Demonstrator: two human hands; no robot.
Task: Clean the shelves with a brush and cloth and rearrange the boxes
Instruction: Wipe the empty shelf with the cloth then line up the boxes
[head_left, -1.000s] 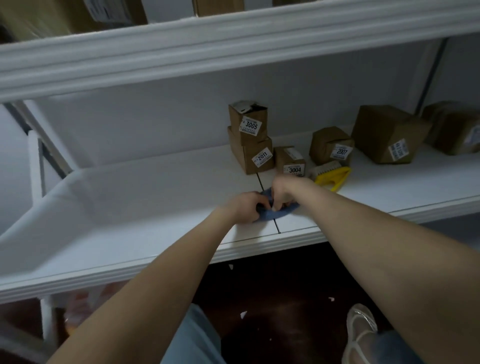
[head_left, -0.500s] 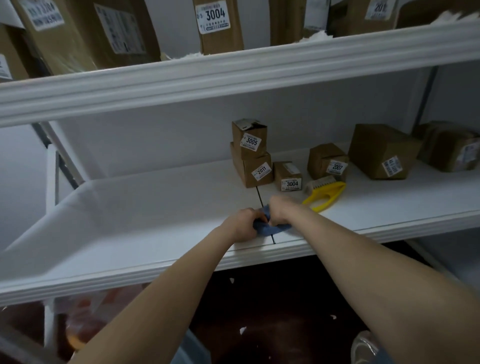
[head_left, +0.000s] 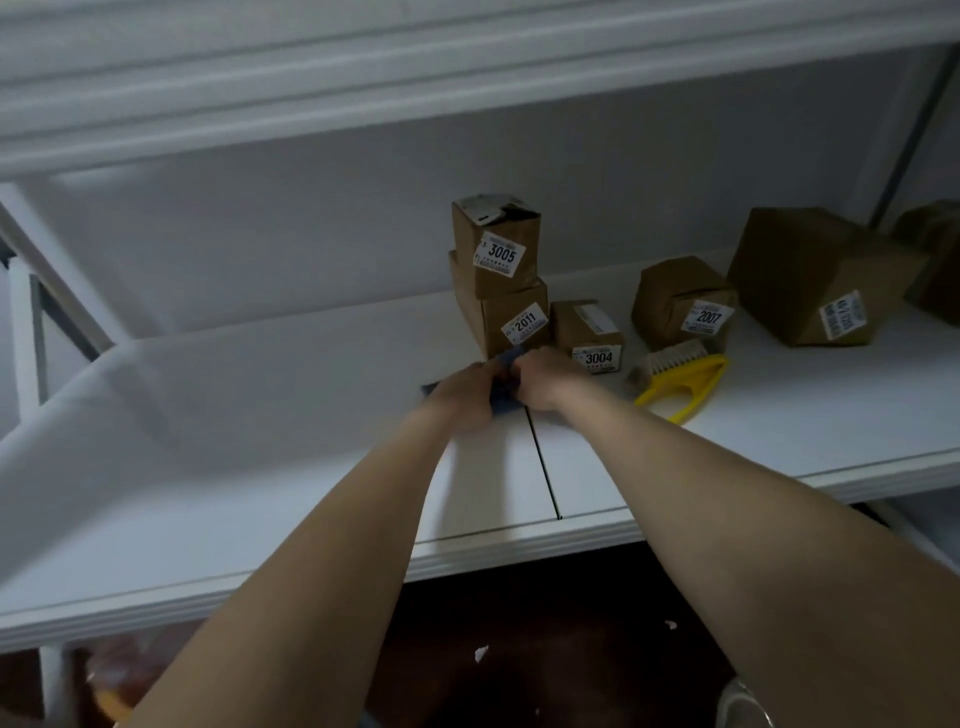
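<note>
Hands meet at frame centre on the shelf: left hand and right hand both clutch the blue cloth, just below the stacked boxes; yellow brush lies right.

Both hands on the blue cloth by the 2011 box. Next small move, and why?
Probably draw the blue cloth leftward along the shelf: left hand and right hand both grip it bunched, right before the 2011 box, and bare shelf lies to the left.
</note>
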